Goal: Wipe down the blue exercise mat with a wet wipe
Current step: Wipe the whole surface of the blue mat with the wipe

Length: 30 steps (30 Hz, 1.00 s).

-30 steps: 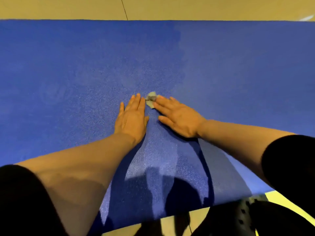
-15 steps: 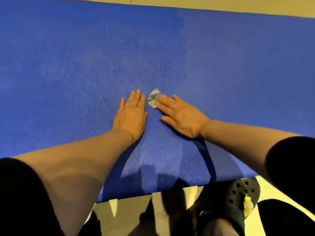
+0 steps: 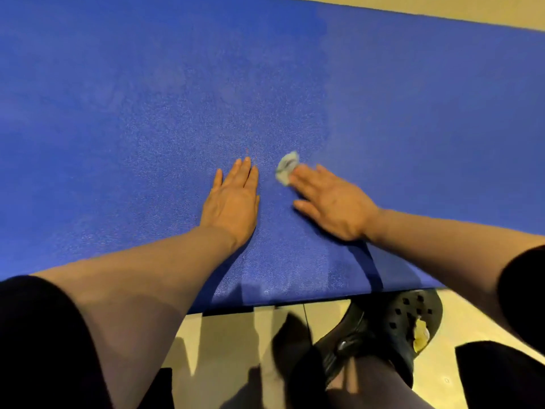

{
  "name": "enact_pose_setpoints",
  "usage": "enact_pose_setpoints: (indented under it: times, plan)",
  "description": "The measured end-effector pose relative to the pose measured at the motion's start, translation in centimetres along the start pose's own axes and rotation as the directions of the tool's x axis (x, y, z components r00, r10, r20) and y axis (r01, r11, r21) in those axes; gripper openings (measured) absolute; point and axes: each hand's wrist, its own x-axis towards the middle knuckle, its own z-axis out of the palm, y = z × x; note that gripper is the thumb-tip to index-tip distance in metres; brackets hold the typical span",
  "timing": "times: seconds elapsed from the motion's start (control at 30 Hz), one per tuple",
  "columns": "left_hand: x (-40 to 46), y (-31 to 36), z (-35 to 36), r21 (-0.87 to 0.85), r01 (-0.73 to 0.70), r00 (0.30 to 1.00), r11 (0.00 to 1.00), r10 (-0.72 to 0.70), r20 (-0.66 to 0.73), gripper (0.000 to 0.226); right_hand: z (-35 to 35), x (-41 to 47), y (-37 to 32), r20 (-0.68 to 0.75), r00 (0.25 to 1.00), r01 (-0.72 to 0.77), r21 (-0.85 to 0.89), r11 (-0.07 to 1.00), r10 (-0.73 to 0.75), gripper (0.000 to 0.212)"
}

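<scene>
Wipe [image 3: 286, 167] blurred — half hidden beneath right hand's [image 3: 330, 202] fingers.

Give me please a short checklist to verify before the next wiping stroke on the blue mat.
1. Small crumpled grey wet wipe under the right hand fingertips: ok.
2. Left hand flat on the blue textured exercise mat, bracing: ok.
3. Lighter, seemingly unwiped mat area to the right is free of objects: ok.
4. Wipe still wet enough: cannot tell.
5. Black perforated clog off the mat's near edge: ok.
</scene>
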Motion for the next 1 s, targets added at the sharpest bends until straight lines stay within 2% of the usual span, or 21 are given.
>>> enact_pose_setpoints:
  times: [0.07,0.13,0.2,0.3,0.4,0.43,0.5,0.57,0.6,0.67,0.73,0.8,0.83,1.0]
  plan:
    - [0.0,-0.1,0.0,-0.007,0.003,1.000,1.000,-0.003,-0.009,0.054,-1.2,1.3,3.0,-0.052,0.982,-0.180,0.002,0.984,0.180,0.082]
    - [-0.3,-0.2,0.1,-0.006,0.005,1.000,1.000,-0.005,-0.006,0.054,-1.1,1.7,2.9,-0.046,0.962,-0.271,0.016,0.963,0.271,0.085]
    - [-0.7,-0.1,0.4,0.003,0.006,1.000,1.000,-0.006,-0.012,0.055,0.0,0.7,-0.1,-0.032,0.975,-0.218,0.088,0.972,0.221,0.081]
    - [-1.3,0.5,0.7,0.006,-0.008,1.000,1.000,0.008,-0.005,0.055,1.2,-2.4,-5.3,-0.009,1.000,-0.004,0.161,0.987,0.006,0.075]
    - [-1.7,1.0,0.9,-0.001,-0.011,1.000,1.000,0.011,-0.007,0.055,0.7,-3.2,-4.3,0.051,0.996,0.068,0.094,0.993,-0.073,0.077]
    - [-1.9,1.2,1.1,-0.003,-0.010,1.000,1.000,0.010,-0.009,0.055,0.5,-2.9,-2.8,0.055,0.997,0.047,0.064,0.997,-0.050,0.078]
    - [-2.5,1.6,1.4,-0.007,-0.006,1.000,1.000,0.006,-0.011,0.056,-0.2,-2.3,0.7,0.067,0.994,-0.086,-0.011,0.996,0.086,0.080]
    - [-3.2,2.0,1.7,-0.017,-0.007,1.000,1.000,0.007,-0.006,0.058,-0.5,-2.1,2.2,0.075,0.971,-0.223,-0.034,0.974,0.225,0.070]
    - [-3.5,2.1,1.8,-0.018,-0.006,1.000,1.000,0.006,-0.003,0.059,-0.4,-2.4,1.6,0.072,0.966,-0.249,0.007,0.968,0.248,0.064]
    - [-4.3,2.3,1.9,-0.013,0.000,1.000,1.000,0.000,0.000,0.058,-0.1,-3.3,-1.6,0.072,0.979,-0.198,0.109,0.974,0.191,0.061]
    - [-5.2,2.7,2.1,-0.016,0.006,1.000,1.000,-0.005,0.013,0.056,0.7,-5.1,-5.2,0.084,0.996,-0.034,0.152,0.988,0.021,0.063]
    - [-6.2,3.3,2.4,-0.030,0.022,1.000,0.999,-0.021,0.021,0.055,0.9,-7.2,-6.4,0.123,0.988,0.081,0.124,0.989,-0.096,0.065]
    - [-6.5,3.6,2.4,-0.033,0.026,1.000,0.999,-0.025,0.019,0.054,0.4,-7.6,-5.5,0.133,0.986,0.090,0.095,0.991,-0.102,0.064]
    - [-8.4,4.3,2.9,-0.055,0.040,0.999,0.998,-0.041,-0.026,0.051,-1.2,-7.6,1.0,0.118,0.975,-0.194,0.020,0.981,0.190,0.066]
